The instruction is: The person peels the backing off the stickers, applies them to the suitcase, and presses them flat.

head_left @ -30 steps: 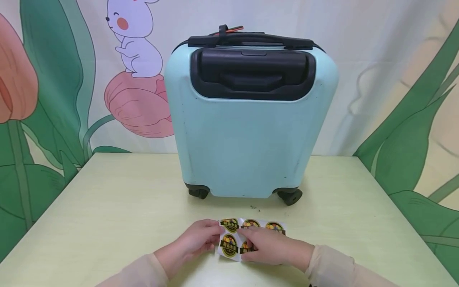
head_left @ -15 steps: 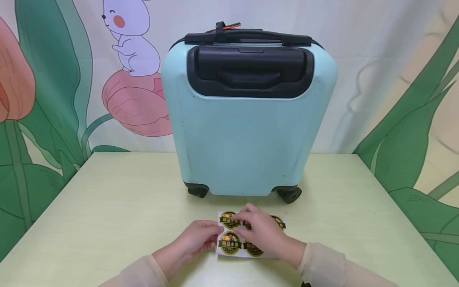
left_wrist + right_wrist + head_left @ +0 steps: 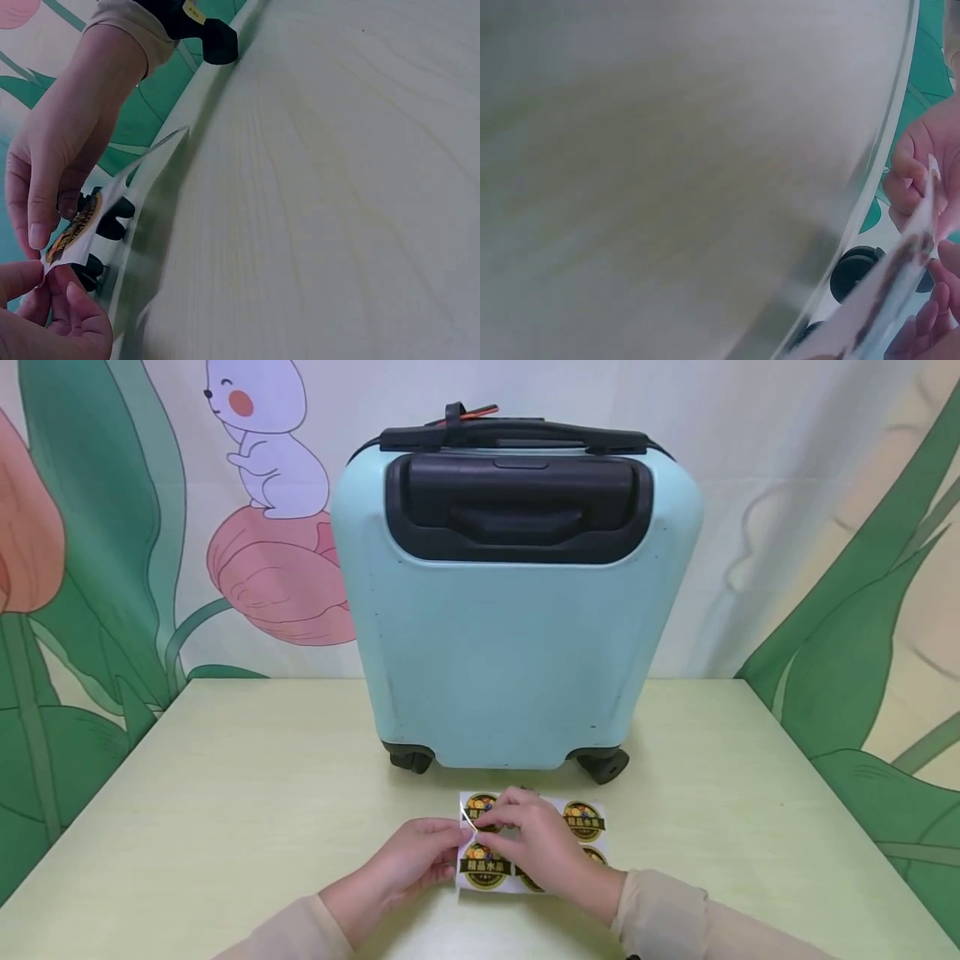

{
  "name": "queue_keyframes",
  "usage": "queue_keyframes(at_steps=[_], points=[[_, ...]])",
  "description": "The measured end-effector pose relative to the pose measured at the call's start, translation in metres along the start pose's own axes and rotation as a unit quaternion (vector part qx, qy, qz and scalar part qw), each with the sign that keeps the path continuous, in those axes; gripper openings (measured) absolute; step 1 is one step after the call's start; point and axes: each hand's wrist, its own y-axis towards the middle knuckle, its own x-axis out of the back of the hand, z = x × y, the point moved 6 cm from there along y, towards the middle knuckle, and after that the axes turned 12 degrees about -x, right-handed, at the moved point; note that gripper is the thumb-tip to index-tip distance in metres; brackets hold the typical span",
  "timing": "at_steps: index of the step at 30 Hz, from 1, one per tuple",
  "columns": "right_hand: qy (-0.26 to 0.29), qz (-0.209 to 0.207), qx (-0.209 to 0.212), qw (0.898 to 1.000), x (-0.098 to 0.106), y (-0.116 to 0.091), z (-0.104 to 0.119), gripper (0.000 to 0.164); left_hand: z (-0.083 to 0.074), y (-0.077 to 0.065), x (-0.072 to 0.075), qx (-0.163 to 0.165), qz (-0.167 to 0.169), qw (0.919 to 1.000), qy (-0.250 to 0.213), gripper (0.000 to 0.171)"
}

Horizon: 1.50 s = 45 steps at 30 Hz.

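A white sheet of stickers (image 3: 583,821) with round black-and-gold fruit labels is held up in front of a light-blue suitcase (image 3: 517,652). My left hand (image 3: 408,860) pinches the sheet's left edge between thumb and fingers. At the upper left sticker (image 3: 482,806), my right hand (image 3: 543,843) pinches with thumb and forefinger, where a thin bright edge shows lifted and bent. Part of the sheet's middle is hidden behind the right hand. In the left wrist view, the sheet (image 3: 105,202) appears tilted, seen nearly edge-on between both hands.
The suitcase stands upright on its black wheels (image 3: 603,766) on a pale wooden table (image 3: 247,793), just beyond the hands. Behind the table hangs a backdrop (image 3: 750,468) printed with flowers, leaves and a white animal.
My right hand has drawn back from lying across the sheet to pinching at the upper left sticker, whose edge now shows lifted. The left hand keeps its grip; the view shifts slightly.
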Motion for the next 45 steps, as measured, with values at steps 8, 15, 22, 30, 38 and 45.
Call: queue_keyframes(at_steps=[8, 15, 22, 30, 38, 45], points=[[0.043, -0.030, 0.005, 0.999, 0.004, -0.001, 0.001, 0.015, -0.005, 0.000, -0.006, -0.020, 0.006, 0.9995, -0.023, 0.035], [0.092, -0.046, -0.009, 0.995, 0.007, -0.003, -0.003, 0.015, -0.010, -0.002, -0.010, -0.030, 0.008, 0.9992, -0.026, 0.037], [0.102, -0.043, -0.025, 0.994, 0.007, -0.003, -0.003, 0.013, -0.015, -0.005, -0.012, -0.040, 0.017, 0.9985, -0.033, 0.035], [0.128, -0.024, -0.056, 0.990, 0.007, -0.004, -0.004, 0.011, -0.018, -0.007, -0.010, -0.035, 0.012, 0.9992, -0.015, 0.033], [0.169, 0.003, -0.075, 0.983, 0.004, -0.005, -0.006, 0.011, -0.017, -0.006, -0.008, -0.044, 0.009, 0.9989, 0.011, 0.033], [0.166, 0.000, -0.082, 0.983, 0.004, -0.004, -0.007, 0.009, -0.017, -0.004, -0.005, -0.055, -0.002, 0.9978, 0.037, 0.032]])
